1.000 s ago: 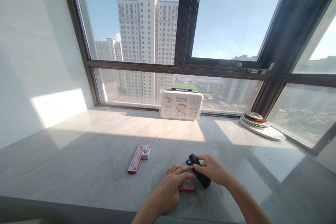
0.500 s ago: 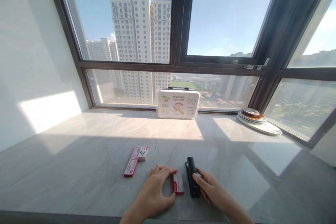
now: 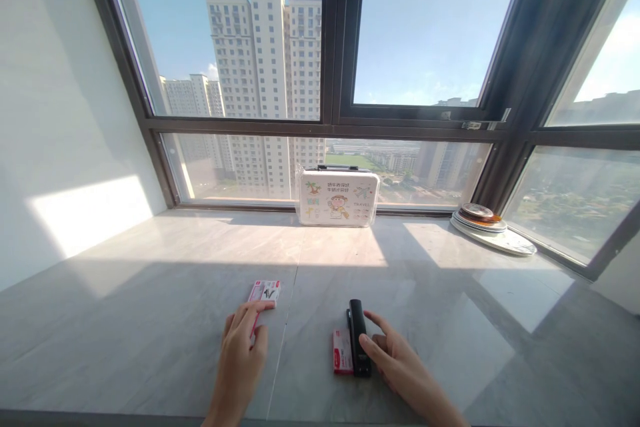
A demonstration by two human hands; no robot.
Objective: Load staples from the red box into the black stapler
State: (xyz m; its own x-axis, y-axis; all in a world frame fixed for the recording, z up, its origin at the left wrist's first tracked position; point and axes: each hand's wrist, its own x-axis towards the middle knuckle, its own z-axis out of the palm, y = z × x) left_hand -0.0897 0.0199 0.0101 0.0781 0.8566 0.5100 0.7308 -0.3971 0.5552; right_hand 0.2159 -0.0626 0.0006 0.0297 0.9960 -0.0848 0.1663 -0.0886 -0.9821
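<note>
A black stapler [image 3: 358,335] lies flat on the grey stone ledge [image 3: 150,320], with a small red staple box [image 3: 342,351] touching its left side. My right hand [image 3: 395,363] rests just right of the stapler, fingers spread and holding nothing. My left hand [image 3: 243,350] lies flat further left, covering a long red staple box; its fingertips reach a small red and white box [image 3: 267,291].
A white printed case with a handle [image 3: 338,197] stands against the window at the back. A stack of plates [image 3: 487,228] sits at the back right. A white wall runs along the left side.
My right hand set the stapler down and let go of it. My left hand left the red box beside the stapler and moved left onto the other red boxes.
</note>
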